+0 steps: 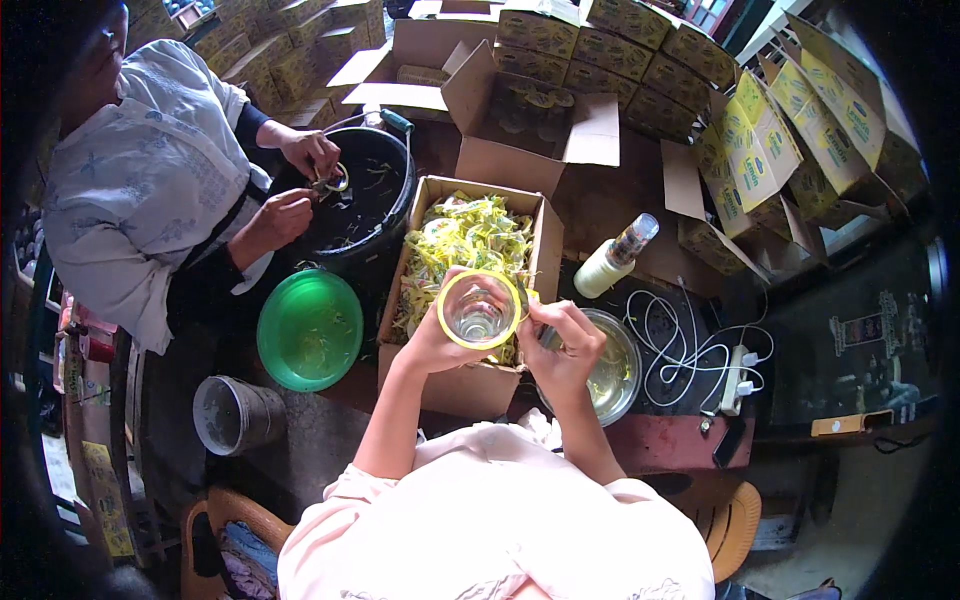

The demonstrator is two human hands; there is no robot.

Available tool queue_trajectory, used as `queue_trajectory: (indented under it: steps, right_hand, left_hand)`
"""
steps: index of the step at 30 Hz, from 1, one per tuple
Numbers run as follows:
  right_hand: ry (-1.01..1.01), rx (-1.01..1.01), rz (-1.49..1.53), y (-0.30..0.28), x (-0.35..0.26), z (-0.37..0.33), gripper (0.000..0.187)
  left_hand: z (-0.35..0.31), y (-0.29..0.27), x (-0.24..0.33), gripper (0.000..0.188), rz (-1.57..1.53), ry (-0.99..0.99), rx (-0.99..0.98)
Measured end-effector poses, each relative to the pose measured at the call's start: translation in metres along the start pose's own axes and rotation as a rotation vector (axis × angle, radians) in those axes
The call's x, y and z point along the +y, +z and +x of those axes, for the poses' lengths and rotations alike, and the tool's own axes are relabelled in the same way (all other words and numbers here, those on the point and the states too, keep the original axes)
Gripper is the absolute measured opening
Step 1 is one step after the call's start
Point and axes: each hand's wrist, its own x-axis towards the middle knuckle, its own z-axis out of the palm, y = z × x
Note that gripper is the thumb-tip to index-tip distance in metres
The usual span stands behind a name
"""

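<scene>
My left hand [437,340] is wrapped round a clear cup [480,312] with a bright yellow rim, its mouth turned up toward me. At the cup's right side, the fingers of my right hand [567,338] pinch a small, dark, thin thing [523,297] against the rim; its kind is hard to make out. Under both hands stands an open cardboard box [548,240] heaped with thin yellow and whitish strips [470,235]. Partly behind my right forearm is a clear round bowl [622,375] with some yellowish bits in it.
A co-worker at left handles a small ring-like piece over a black bucket [402,200]. Nearby stand a green basin [310,372] and grey bucket [272,412]. A bottle [605,268], white cable [690,355] and power strip [738,380] lie right; cartons [735,165] stand behind.
</scene>
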Motion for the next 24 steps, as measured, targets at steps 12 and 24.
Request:
queue_trajectory:
  steps: [12,24]
  right_hand:
    - [0.067,0.005,-0.022,0.004,0.002,0.004,0.024]
    - [0.252,-0.312,-0.167,0.03,0.051,0.007,0.054]
  left_hand:
    - [-0.001,0.0,0.004,0.07,0.007,-0.017,-0.069]
    - [-0.004,-0.016,0.02,0.061,-0.095,0.026,0.068]
